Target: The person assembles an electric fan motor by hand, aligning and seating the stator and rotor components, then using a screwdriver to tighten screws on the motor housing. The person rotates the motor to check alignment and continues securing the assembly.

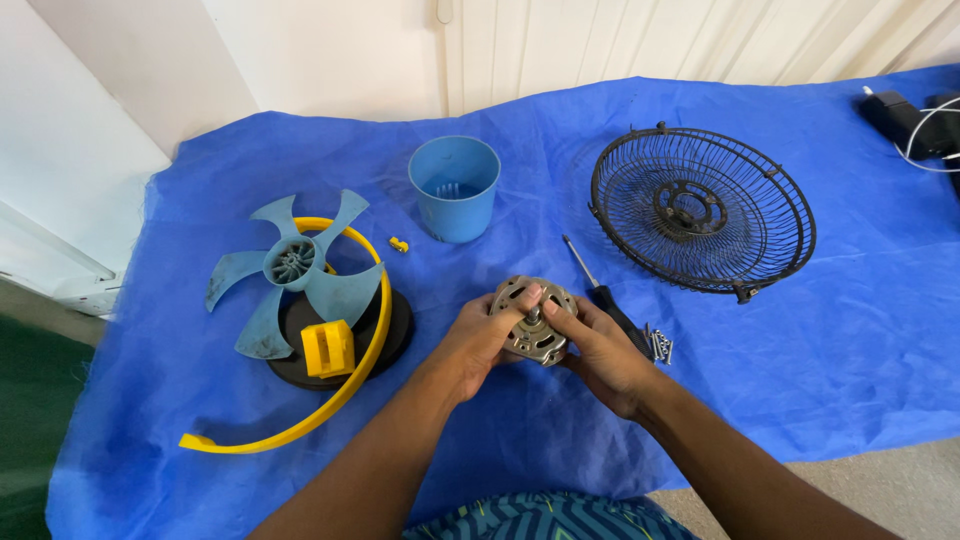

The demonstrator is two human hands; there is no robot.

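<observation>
Both hands, left hand (478, 343) and right hand (603, 352), have a closed grip around the small metal fan motor (534, 318); looks dense, rigid, best held by its rim.

We see a blue cloth (800, 350) spread over the work surface, wrinkled, edges hanging. Behind it a plain white wall (330, 50), and vertical cream panelling (650, 40) to the right. Beige floor (900, 490) at lower right, dark green flooring (25, 420) at left. Even, soft light.
</observation>
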